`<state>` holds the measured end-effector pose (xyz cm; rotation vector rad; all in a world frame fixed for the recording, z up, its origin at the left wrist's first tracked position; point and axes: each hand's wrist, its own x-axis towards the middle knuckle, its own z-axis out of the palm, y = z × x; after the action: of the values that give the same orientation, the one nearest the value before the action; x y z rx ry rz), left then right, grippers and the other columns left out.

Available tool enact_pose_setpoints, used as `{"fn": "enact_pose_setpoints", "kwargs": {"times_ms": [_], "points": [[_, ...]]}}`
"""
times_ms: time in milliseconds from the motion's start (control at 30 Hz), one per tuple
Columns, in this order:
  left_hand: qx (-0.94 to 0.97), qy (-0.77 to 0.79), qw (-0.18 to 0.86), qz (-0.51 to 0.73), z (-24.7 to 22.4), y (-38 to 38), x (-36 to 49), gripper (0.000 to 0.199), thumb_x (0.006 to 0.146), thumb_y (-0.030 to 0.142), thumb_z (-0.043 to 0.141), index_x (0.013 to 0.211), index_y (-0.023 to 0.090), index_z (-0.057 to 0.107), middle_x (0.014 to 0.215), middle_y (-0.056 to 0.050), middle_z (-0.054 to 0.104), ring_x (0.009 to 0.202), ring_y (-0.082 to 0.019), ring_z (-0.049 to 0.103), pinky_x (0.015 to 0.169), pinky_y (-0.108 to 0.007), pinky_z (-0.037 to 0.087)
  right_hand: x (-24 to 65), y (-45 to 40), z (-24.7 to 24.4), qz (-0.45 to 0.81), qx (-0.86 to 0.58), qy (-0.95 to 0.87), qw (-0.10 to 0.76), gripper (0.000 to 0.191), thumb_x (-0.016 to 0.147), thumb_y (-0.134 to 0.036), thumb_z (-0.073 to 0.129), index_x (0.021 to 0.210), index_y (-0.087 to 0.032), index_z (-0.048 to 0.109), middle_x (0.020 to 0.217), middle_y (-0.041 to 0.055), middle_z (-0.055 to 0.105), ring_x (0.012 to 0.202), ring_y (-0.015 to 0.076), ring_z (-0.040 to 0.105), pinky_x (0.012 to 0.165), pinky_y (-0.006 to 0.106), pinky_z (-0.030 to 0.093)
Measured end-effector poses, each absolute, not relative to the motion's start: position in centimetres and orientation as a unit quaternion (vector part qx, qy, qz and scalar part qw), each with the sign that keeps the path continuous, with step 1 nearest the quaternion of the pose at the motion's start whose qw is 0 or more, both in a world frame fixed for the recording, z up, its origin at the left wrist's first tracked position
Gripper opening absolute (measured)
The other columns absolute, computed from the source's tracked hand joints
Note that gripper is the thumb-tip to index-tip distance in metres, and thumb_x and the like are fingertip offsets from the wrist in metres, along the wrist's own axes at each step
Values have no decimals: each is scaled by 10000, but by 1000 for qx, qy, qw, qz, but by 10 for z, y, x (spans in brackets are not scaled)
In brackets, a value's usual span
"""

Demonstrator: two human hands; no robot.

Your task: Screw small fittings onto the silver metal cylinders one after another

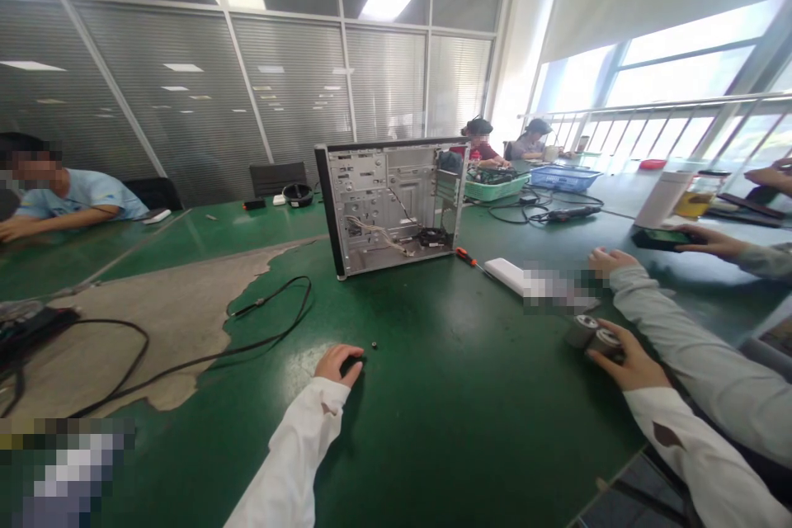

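Note:
My left hand (338, 365) rests on the green table with its fingers curled around a small dark object, too hidden to name. Just beyond its fingertips lies a tiny metal piece (374, 345). At the right, my right hand (631, 356) is wrapped round metal cylinders (605, 341), two of which show side by side near the table's right edge. An open computer case (396, 210) stands upright farther back, with cables and a fan inside. By its lower right corner lies an orange and black screwdriver (466, 256).
A white box (511, 276) lies right of the screwdriver. Black cable (272, 340) crosses the left side. Green (495, 188) and blue baskets (564, 177) stand behind. A neighbouring person's sleeved arm (686, 322) reaches in close beside my right hand. Other people sit around the tables.

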<state>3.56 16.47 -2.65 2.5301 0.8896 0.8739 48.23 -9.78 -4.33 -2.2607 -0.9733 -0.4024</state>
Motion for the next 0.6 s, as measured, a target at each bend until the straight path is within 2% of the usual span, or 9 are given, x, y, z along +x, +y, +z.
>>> {"fn": "enact_pose_setpoints", "kwargs": {"times_ms": [100,167,233,333,467,533,600], "points": [[881,319,159,313,-27,164,36,184,699,272,477,810,192,599,834,-41,633,810,-174,562,755,-311,438,452,-94,-31,-261,-842,-338,330,581,641,-402,437,1150,-137,348,1122,150,427,1027,306,415,827,451,333],[880,318,159,315,-28,164,36,180,695,268,480,808,194,600,825,-36,633,806,-173,561,753,-310,438,418,-89,-21,-320,-799,-384,335,515,665,-343,456,1135,-151,374,1158,148,397,1079,305,363,875,470,285],[879,319,163,316,-29,164,36,180,695,267,479,809,194,598,820,-35,632,802,-173,561,750,-309,439,375,-76,-12,-269,-728,-542,322,416,710,-270,424,1119,-194,401,1146,102,424,1066,245,391,883,415,312],[878,318,167,317,-29,165,37,189,702,273,474,816,185,595,825,-44,630,805,-175,558,751,-316,437,308,-39,-4,-139,-625,-734,228,421,744,-192,368,1165,-207,380,1175,92,414,1062,198,394,847,348,357],[882,311,164,314,-27,165,35,196,711,282,468,825,180,592,831,-46,629,812,-175,556,756,-319,432,248,27,-2,-80,-574,-803,140,507,731,-119,366,1224,-226,314,1228,101,368,1070,206,377,809,339,376],[887,308,163,303,-25,165,35,190,711,280,472,827,187,591,835,-41,630,813,-172,557,753,-313,434,232,59,-4,-75,-563,-814,124,513,742,-131,379,1238,-230,291,1260,122,321,1067,216,376,793,345,381],[890,305,165,295,-25,165,34,185,705,274,478,828,192,590,837,-37,630,811,-170,559,748,-307,437,223,85,-6,-76,-551,-822,123,455,766,-149,375,1212,-233,336,1255,122,330,1050,207,385,786,342,384]]}}
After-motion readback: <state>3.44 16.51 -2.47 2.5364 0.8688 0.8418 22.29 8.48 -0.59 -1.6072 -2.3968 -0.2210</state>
